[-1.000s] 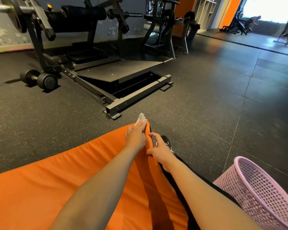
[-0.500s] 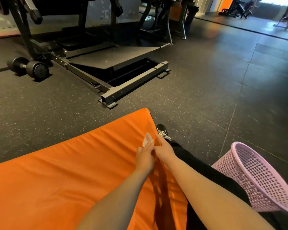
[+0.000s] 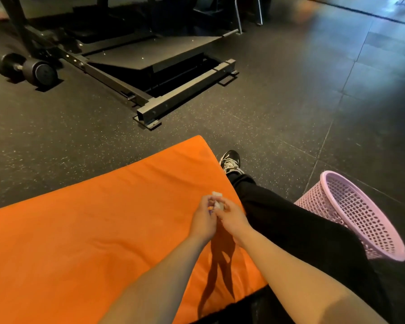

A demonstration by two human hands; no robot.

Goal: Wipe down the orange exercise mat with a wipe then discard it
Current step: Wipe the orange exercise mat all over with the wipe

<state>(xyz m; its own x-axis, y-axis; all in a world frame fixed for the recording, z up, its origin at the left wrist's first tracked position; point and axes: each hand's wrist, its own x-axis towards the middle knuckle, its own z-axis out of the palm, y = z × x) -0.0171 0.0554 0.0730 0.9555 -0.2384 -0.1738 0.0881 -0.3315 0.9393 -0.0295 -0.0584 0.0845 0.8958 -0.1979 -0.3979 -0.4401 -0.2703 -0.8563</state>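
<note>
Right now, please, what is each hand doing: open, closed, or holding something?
Left hand: pinches the wipe.
Right hand: pinches the same wipe.

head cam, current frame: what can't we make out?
Wipe: head view, only a white tip shows. The left hand and right hand pinching it hide the rest, so folded or balled is unclear.
Orange mat: cut off by the left and bottom edges, full extent unknown.
Pink basket: base hidden behind the person's leg.
Far floor, top right: too blurred to read.
</note>
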